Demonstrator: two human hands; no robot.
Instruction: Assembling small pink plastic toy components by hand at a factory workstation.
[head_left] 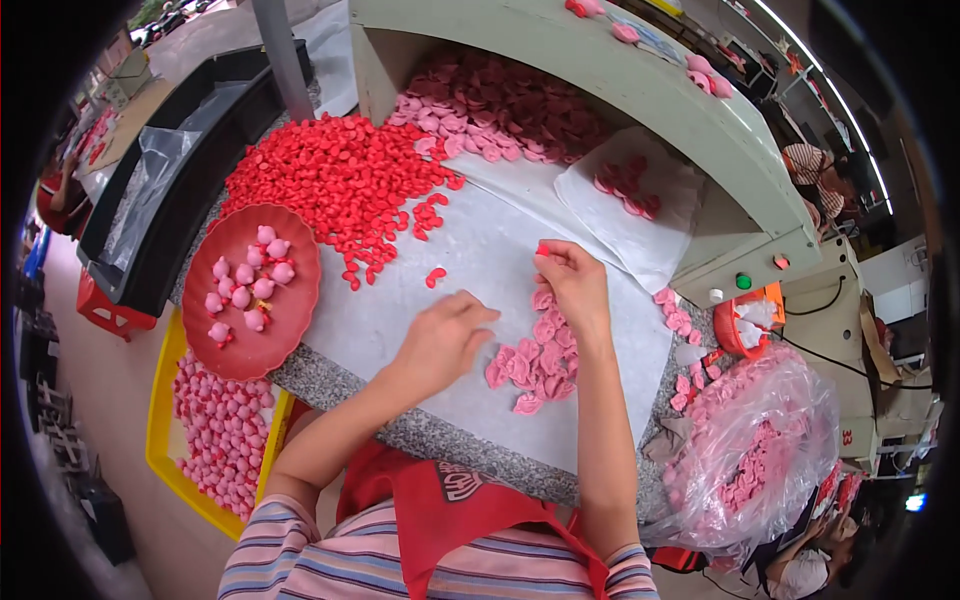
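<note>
Free passage over the white sheet (470, 250) is being hemmed in by the red heap (320, 185) and pink pieces (540, 362).

Got the plate (285, 338) mid-left with figurines (241, 297) in it, tray (159, 435) lower left, parts heap (330, 180) upper left-centre, plastic bag (808, 420) lower right.

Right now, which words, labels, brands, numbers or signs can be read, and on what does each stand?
Red apron: pale lettering on a dark patch, too unclear to read whole.
Pale panel at right: a short number, which I do not copy out.
Elsewhere I find nothing readable; background details are too small.
</note>
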